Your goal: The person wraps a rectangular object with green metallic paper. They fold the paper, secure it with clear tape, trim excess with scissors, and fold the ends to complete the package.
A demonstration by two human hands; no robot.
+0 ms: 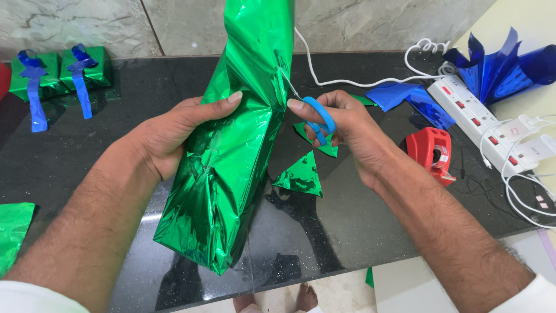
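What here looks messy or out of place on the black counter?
Green foil offcuts lie loose beside the green foil package, and tangled white cables trail from the power strip. Nothing looks spilled or broken.

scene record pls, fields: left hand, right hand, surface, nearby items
left hand: left hand grips the green foil sheet, held upright
right hand: right hand holds blue-handled scissors, blades at the foil's right edge
surface: black counter
nearby items: green foil scraps; red tape dispenser; white power strip; two green wrapped boxes; blue foil
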